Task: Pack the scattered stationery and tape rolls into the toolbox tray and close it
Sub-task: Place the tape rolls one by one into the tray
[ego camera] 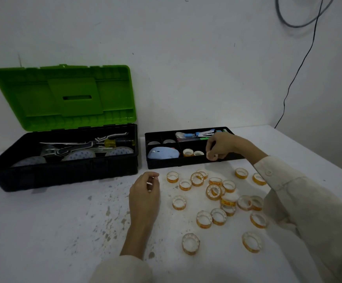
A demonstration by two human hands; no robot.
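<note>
Right hand point(219, 147) over tray point(186, 164) — long axis left-right; left hand point(145, 188) loosely curled.

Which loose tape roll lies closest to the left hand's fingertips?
The tape roll just right of the left hand, leftmost in the row nearest the tray; every other roll lies farther off.

The white table point(43, 231) (speckled) bears the open toolbox point(64, 172), black tray point(176, 164) and scattered tape rolls point(190, 243).
</note>
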